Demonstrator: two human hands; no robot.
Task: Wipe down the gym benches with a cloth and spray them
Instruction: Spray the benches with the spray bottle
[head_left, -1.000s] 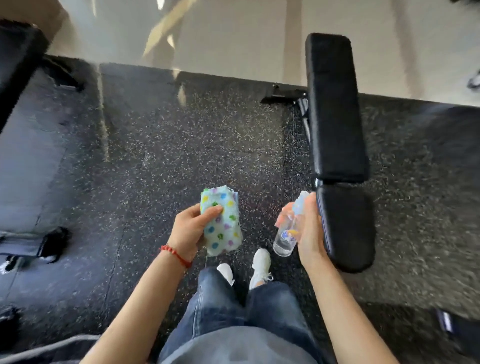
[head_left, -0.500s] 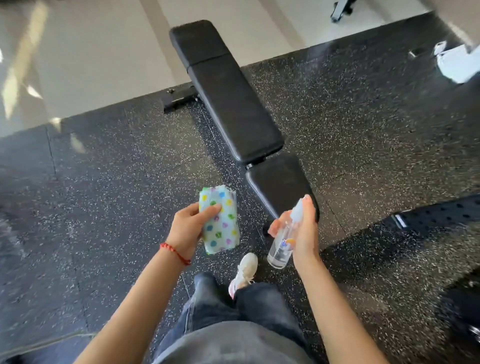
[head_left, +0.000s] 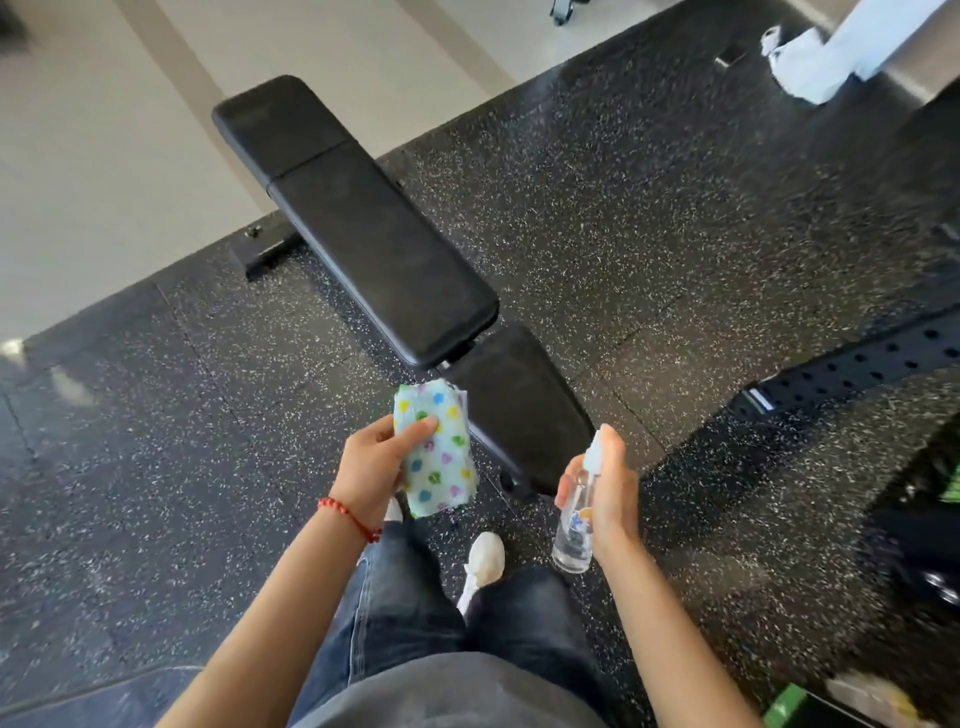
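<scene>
A black padded gym bench (head_left: 374, 244) runs diagonally from the upper left down to its short seat pad (head_left: 524, 410) right in front of me. My left hand (head_left: 371, 467) grips a folded white cloth (head_left: 441, 457) printed with coloured hearts, held over the seat pad's left edge. My right hand (head_left: 610, 493) holds a small clear spray bottle (head_left: 576, 514), its nozzle up by my fingertips, just right of the seat pad's near end.
Black speckled rubber flooring (head_left: 623, 218) surrounds the bench, with pale floor beyond at the upper left. A black perforated rack beam (head_left: 852, 364) lies at the right. Another person's white shoe (head_left: 800, 67) stands at the top right. My feet are below the bench end.
The view has swung right and closer, so the bench now lies centred in front of me. Both hands keep their holds on the cloth and the bottle.
</scene>
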